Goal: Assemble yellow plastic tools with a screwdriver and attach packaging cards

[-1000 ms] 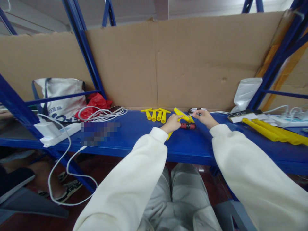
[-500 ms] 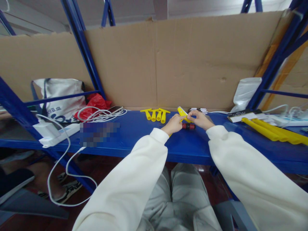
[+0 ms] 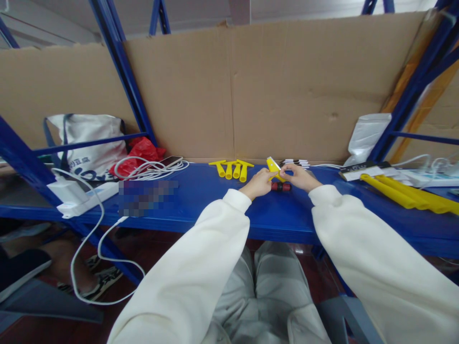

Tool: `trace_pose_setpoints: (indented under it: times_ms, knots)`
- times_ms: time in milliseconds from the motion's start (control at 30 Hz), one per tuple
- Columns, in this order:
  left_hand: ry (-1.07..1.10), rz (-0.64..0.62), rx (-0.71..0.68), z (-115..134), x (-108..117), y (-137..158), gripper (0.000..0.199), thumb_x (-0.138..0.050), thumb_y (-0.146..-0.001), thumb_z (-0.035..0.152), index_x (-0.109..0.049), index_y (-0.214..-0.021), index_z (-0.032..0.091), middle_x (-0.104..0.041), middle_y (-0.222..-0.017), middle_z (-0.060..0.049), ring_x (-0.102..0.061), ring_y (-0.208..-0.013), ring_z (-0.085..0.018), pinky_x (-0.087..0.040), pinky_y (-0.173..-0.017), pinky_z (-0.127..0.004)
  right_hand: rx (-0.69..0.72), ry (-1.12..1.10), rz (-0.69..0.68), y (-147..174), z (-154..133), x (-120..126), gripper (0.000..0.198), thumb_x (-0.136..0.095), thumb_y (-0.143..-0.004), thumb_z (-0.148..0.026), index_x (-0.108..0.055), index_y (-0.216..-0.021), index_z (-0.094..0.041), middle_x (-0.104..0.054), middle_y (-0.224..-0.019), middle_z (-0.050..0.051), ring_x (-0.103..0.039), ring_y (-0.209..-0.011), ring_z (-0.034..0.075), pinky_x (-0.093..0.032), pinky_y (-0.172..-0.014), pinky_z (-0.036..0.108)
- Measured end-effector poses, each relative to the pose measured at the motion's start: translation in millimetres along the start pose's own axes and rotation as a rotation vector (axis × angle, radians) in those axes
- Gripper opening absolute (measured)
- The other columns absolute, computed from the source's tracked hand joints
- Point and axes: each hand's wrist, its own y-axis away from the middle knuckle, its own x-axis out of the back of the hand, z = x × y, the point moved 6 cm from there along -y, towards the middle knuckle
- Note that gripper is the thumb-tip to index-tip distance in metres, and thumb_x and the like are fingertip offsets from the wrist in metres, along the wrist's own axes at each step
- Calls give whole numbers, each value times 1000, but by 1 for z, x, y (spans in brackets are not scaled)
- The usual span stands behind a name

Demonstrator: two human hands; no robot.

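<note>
Cardboard sheet (image 3: 287,91) backs the whole bay; in front of it runs the blue shelf (image 3: 201,200) that we work on. At far left sits a white tote bag (image 3: 89,143) with a red plastic bag (image 3: 138,153) and a coil of white cable (image 3: 150,167) beside it. At far right lie long yellow tubes (image 3: 405,198), well apart from our hands. A row of small yellow T-shaped pieces (image 3: 233,169) stands near the shelf's back edge, just left of our hands.

Our left hand (image 3: 256,184) and right hand (image 3: 299,177) meet at mid-shelf. Between them sits the yellow piece (image 3: 273,167), tilted, its upper end clear above the knuckles. Fingertips of both hands are drawn together and pinch it at its lower part, left from the left side, right from the right. A small red and black part (image 3: 281,187) lies on the shelf just beneath the right fingers; whether they touch it we cannot tell.
</note>
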Motion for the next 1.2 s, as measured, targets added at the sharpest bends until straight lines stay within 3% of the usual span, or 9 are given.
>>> trace_pose_setpoints:
  times_ms: [167, 333, 467, 667, 1100, 1200]
  knots:
    - [-125, -38, -39, -1, -4, -2, 48, -50, -79, 1, -65, -122, 17, -63, -104, -9, -58, -104, -21, -44, -97, -32, 106, 8, 4, -3, 3, -2, 16, -61, -74, -37, -57, -73, -21, -62, -83, 5, -57, -88, 23, -43, -91, 43]
    - [-187, -41, -52, -4, -4, -3, 47, -49, -82, 4, -64, -124, 16, -62, -106, -10, -58, -103, -21, -45, -95, -33, -19, -125, 63, -2, 17, -5, 22, -67, -71, -35, -55, -85, -21, -62, -92, 4, -58, -92, 21, -45, -92, 41]
    - [-179, -29, -74, -7, -5, -4, 46, -49, -81, 5, -65, -123, 18, -63, -104, -9, -58, -102, -20, -45, -95, -33, -114, -252, 89, -1, 21, -6, 26, -71, -66, -30, -51, -82, -22, -60, -87, 1, -58, -88, 18, -47, -89, 39]
    - [-163, -30, -108, -8, -7, -4, 47, -49, -81, 5, -65, -122, 20, -63, -104, -8, -59, -102, -20, -46, -94, -32, -250, -512, -50, 2, 17, -13, 35, -75, -62, -25, -46, -81, -23, -59, -68, -5, -59, -66, 13, -51, -71, 31]
    - [-216, -44, -71, -1, 0, 0, 49, -46, -84, 5, -58, -130, 15, -58, -120, -11, -56, -113, -20, -43, -101, -32, -322, -610, 24, 7, 10, -9, 45, -84, -54, -32, -47, -78, -23, -63, -66, -4, -61, -64, 13, -49, -63, 27]
    - [-315, -79, -78, 5, 0, 6, 55, -44, -86, 6, -50, -138, 21, -55, -124, -11, -56, -112, -21, -45, -97, -33, -320, -629, 51, 7, 7, -8, 46, -84, -53, -33, -47, -77, -23, -61, -63, -5, -59, -61, 12, -48, -60, 25]
